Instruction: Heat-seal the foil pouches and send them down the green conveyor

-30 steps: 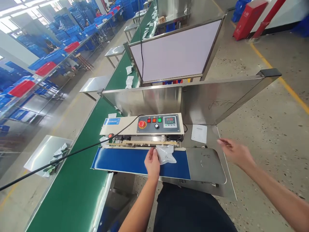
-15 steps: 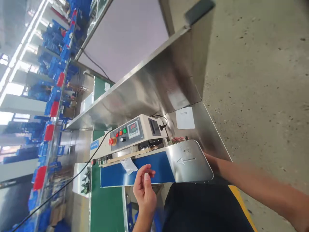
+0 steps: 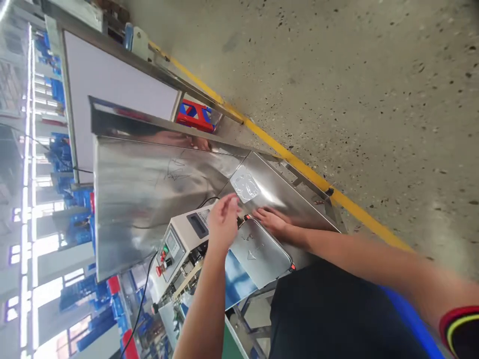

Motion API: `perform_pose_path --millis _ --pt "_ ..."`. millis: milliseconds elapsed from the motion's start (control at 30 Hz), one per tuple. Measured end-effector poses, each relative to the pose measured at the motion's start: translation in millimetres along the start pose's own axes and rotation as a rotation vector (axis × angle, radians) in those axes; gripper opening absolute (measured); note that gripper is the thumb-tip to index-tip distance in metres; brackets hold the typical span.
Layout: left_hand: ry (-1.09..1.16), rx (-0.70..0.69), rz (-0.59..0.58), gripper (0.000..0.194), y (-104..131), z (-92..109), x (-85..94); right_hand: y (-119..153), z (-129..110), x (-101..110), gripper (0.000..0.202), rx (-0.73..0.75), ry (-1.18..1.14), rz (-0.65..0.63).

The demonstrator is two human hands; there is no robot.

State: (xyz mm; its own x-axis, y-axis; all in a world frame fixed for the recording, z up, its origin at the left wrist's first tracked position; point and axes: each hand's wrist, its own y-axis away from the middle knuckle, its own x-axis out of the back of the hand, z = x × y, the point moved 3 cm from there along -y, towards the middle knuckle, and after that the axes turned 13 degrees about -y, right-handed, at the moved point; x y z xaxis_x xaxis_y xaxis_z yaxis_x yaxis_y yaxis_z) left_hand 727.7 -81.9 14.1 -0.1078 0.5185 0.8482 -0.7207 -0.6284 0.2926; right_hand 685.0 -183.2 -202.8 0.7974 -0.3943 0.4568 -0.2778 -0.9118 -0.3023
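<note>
My left hand (image 3: 223, 219) is raised in front of the beige end of a band sealing machine (image 3: 190, 232), fingers loosely bent, with nothing visible in them. Its fingertips are close to the lower edge of a shiny, pale plastic bag (image 3: 245, 184) lying on the steel tabletop. Beside the machine's metal feed plate (image 3: 258, 249), my right hand (image 3: 271, 221) rests on the steel with its fingers stretched out and nothing seen in them. The blue belt (image 3: 237, 274) is partly covered by my left forearm.
A tall steel panel (image 3: 149, 194) stands behind the sealer. A black cable (image 3: 144, 294) runs down from the machine. Beyond the panel are a pale board (image 3: 116, 75) and a red and blue crate (image 3: 194, 115). A yellow line (image 3: 269, 142) crosses the speckled floor.
My view has swung toward the steel tabletop and floor. My left hand has moved from the belt up to near the plastic bag. The right hand, mostly hidden before, now shows beside the feed plate.
</note>
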Motion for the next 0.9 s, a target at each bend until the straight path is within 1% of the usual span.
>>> perform_pose_path --millis 100,167,200,233,300,333,367,400,433,467,500,567,600,633,667,733,800,833,867,900 --pt "-0.216 0.000 -0.155 0.035 -46.2 -9.1 -27.8 18.2 0.4 26.5 0.045 -0.066 0.032 0.035" --pt "-0.321 -0.038 -0.212 0.028 -68.0 -19.3 -44.5 33.8 0.4 52.8 0.046 -0.123 -0.014 0.124" --pt "-0.353 -0.066 -0.232 0.026 -76.4 -24.1 -51.4 42.7 1.7 68.3 0.045 -0.168 -0.082 0.208" --pt "-0.373 -0.098 -0.250 0.025 -83.4 -28.3 -57.2 52.8 4.6 84.9 0.043 -0.236 -0.177 0.322" --pt "-0.417 -0.178 -0.288 0.025 -94.1 -35.5 -66.7 75.8 14.4 116.5 0.035 -0.438 -0.389 0.590" --pt "-0.455 -0.224 -0.301 0.025 -98.4 -38.9 -70.7 87.0 19.3 129.6 0.029 -0.546 -0.475 0.699" --pt "-0.504 -0.271 -0.311 0.027 -102.0 -42.6 -74.5 95.9 23.0 140.4 0.022 -0.639 -0.527 0.763" --pt "-0.559 -0.312 -0.319 0.030 -105.1 -46.8 -78.4 101.2 24.7 148.8 0.018 -0.706 -0.541 0.768" --pt "-0.612 -0.345 -0.326 0.034 -107.7 -51.7 -82.2 102.2 24.4 154.9 0.019 -0.744 -0.514 0.717" --pt "-0.652 -0.365 -0.331 0.038 -109.9 -57.2 -85.7 99.0 22.2 158.4 0.022 -0.765 -0.448 0.622" --pt "-0.676 -0.374 -0.335 0.040 -111.6 -62.8 -88.8 91.9 18.4 159.0 0.025 -0.773 -0.351 0.494" --pt "-0.678 -0.370 -0.340 0.039 -113.7 -73.1 -92.7 69.6 7.8 152.4 0.023 -0.756 -0.149 0.232" --pt "-0.667 -0.365 -0.338 0.036 -114.0 -76.9 -93.4 56.3 2.0 146.1 0.022 -0.733 -0.079 0.131" --pt "-0.655 -0.363 -0.337 0.034 -113.7 -79.7 -93.3 42.8 -3.4 138.8 0.022 -0.706 -0.037 0.057" --pt "-0.645 -0.367 -0.338 0.031 -113.0 -81.3 -92.7 29.9 -8.2 130.9 0.024 -0.676 -0.019 0.008" --pt "-0.638 -0.391 -0.348 0.029 -110.3 -81.5 -90.8 8.9 -14.9 115.7 0.029 -0.638 -0.015 -0.035" --pt "-0.649 -0.411 -0.350 0.028 -107.2 -79.8 -89.2 -4.0 -17.7 103.0 0.034 -0.623 -0.003 -0.068" --pt "-0.664 -0.395 -0.333 0.028 -106.2 -79.4 -88.6 -7.7 -17.9 98.3 0.034 -0.623 0.003 -0.080" --pt "-0.686 -0.349 -0.300 0.029 -105.9 -79.9 -87.9 -10.1 -17.6 94.7 0.034 -0.625 0.008 -0.087" --pt "-0.712 -0.265 -0.257 0.033 -106.3 -81.7 -87.4 -11.6 -16.7 92.2 0.034 -0.631 0.013 -0.090"
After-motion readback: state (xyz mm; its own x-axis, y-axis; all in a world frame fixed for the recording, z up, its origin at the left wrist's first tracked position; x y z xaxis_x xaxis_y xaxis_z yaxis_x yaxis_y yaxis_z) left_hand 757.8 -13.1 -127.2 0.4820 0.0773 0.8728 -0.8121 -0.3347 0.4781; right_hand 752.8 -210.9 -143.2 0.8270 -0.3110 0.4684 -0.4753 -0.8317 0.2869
